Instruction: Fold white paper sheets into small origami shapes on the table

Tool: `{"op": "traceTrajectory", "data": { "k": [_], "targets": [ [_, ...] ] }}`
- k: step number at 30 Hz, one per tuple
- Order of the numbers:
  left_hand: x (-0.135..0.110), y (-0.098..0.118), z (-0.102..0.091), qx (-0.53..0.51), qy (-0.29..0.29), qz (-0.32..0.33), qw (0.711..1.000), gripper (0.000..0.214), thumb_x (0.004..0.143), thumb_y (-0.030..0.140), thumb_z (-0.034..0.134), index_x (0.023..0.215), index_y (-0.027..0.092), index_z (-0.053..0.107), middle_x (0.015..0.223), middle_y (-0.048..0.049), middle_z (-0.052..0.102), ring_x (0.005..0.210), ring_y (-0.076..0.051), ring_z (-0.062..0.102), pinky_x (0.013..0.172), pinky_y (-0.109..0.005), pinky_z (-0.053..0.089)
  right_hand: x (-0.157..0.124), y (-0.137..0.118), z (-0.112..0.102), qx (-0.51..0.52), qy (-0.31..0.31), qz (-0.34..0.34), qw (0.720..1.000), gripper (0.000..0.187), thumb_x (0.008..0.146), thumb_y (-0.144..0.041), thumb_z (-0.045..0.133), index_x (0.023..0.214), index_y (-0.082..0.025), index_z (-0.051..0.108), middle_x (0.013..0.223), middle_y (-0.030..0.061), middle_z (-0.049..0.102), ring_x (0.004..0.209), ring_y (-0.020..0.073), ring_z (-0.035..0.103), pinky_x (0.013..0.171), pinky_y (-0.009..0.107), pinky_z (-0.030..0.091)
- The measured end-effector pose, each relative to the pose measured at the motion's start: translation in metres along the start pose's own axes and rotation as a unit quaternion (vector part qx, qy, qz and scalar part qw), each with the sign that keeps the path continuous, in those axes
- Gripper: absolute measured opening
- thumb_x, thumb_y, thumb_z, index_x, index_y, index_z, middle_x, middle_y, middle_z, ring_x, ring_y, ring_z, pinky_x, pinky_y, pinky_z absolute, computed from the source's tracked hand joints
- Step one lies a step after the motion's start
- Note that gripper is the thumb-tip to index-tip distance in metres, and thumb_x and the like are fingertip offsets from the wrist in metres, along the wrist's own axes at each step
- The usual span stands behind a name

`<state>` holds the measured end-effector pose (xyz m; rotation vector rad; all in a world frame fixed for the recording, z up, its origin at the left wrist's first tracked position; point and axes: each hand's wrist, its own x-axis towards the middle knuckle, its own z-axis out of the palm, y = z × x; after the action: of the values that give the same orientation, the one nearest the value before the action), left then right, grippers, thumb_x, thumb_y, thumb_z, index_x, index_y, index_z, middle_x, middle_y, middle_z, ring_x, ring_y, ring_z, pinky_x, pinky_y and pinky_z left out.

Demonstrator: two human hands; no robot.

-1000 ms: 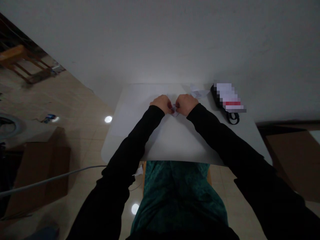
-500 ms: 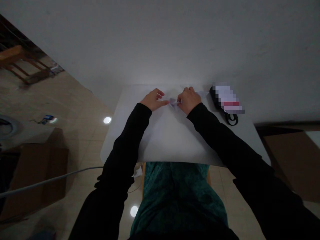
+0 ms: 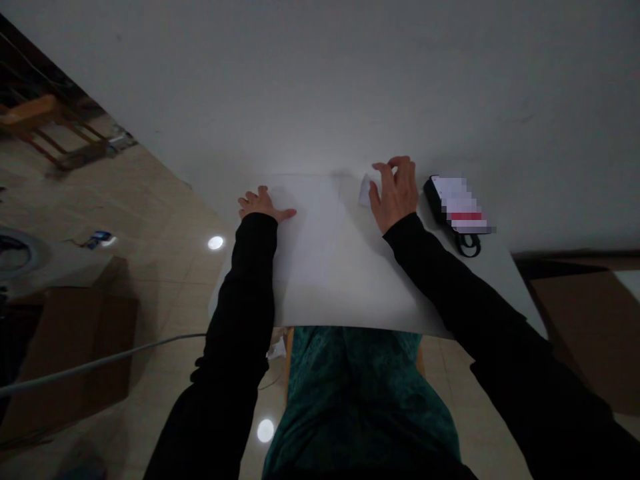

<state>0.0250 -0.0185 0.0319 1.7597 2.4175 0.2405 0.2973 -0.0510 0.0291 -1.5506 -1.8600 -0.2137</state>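
My left hand (image 3: 263, 205) rests with spread fingers at the left side of a white sheet of paper (image 3: 313, 233), which lies flat on the white table (image 3: 370, 280). Further right, my right hand (image 3: 397, 193) is raised slightly, its fingers bent and apart. Just left of its thumb is a small crumpled white piece, apparently paper (image 3: 366, 191), partly hidden by the fingers. Whether the right hand touches this piece is hard to see.
A black case (image 3: 436, 200) with a strap loop stands at the table's right, its pale top blurred out. The wall (image 3: 320, 87) meets the table's far edge. A grey cable (image 3: 125, 351) runs at left, near a cardboard box (image 3: 95, 333).
My hands have moved apart: the left went left onto the sheet and spread open, the right moved right and loosened its fingers. The crumpled white piece, pinched between them before, now sits by the right hand.
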Motion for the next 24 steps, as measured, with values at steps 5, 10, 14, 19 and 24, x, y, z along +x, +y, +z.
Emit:
{"op": "traceTrajectory", "data": {
  "k": [5,10,14,19,24],
  "targets": [
    [-0.002,-0.004,0.0,-0.013,0.004,-0.006,1.0,0.109,0.057,0.064,0.078,0.144,0.014,0.036,0.141,-0.0281,0.041,0.131,-0.05,0.036,0.104,-0.062,0.035,-0.05,-0.027,0.017,0.084,-0.109,-0.11,0.984,0.028,0.089,-0.022,0.05,0.111,-0.012,0.063,0.109,0.0166,0.055,0.102,0.0277,0.052,0.091,0.044,0.047],
    [-0.001,-0.008,0.0,-0.046,0.024,-0.028,0.998,0.104,0.054,0.058,0.083,0.14,0.017,0.04,0.142,-0.0265,0.039,0.134,-0.046,0.035,0.105,-0.06,0.036,-0.059,-0.035,0.029,0.082,-0.171,-0.076,0.979,0.06,0.082,-0.057,0.061,0.119,-0.011,0.061,0.12,0.019,0.054,0.111,0.034,0.048,0.094,0.049,0.042],
    [0.006,-0.013,0.002,-0.079,0.056,-0.034,0.995,0.097,0.052,0.046,0.088,0.134,0.022,0.044,0.14,-0.0219,0.044,0.132,-0.043,0.038,0.103,-0.059,0.039,-0.051,-0.034,0.03,0.066,-0.199,-0.038,0.977,0.064,0.082,-0.06,0.06,0.124,-0.013,0.061,0.126,0.0173,0.054,0.114,0.0345,0.047,0.093,0.048,0.039],
    [0.016,-0.019,0.008,-0.077,0.077,-0.021,0.994,0.086,0.054,0.04,0.086,0.129,0.02,0.05,0.132,-0.0164,0.052,0.129,-0.037,0.042,0.105,-0.052,0.04,-0.048,-0.031,0.031,0.053,-0.202,-0.03,0.977,0.056,0.088,-0.055,0.055,0.127,-0.016,0.06,0.13,0.0161,0.053,0.118,0.0339,0.045,0.093,0.048,0.038],
    [0.019,-0.03,0.01,-0.12,0.105,0.043,0.986,0.037,0.081,0.036,0.063,0.112,0.017,0.066,0.118,-0.0133,0.061,0.102,-0.024,0.061,0.102,-0.039,0.044,-0.048,-0.028,0.032,0.063,-0.196,-0.03,0.978,0.055,0.087,-0.055,0.058,0.126,-0.018,0.062,0.129,0.0151,0.055,0.118,0.0343,0.046,0.092,0.049,0.039]
  ]
}}
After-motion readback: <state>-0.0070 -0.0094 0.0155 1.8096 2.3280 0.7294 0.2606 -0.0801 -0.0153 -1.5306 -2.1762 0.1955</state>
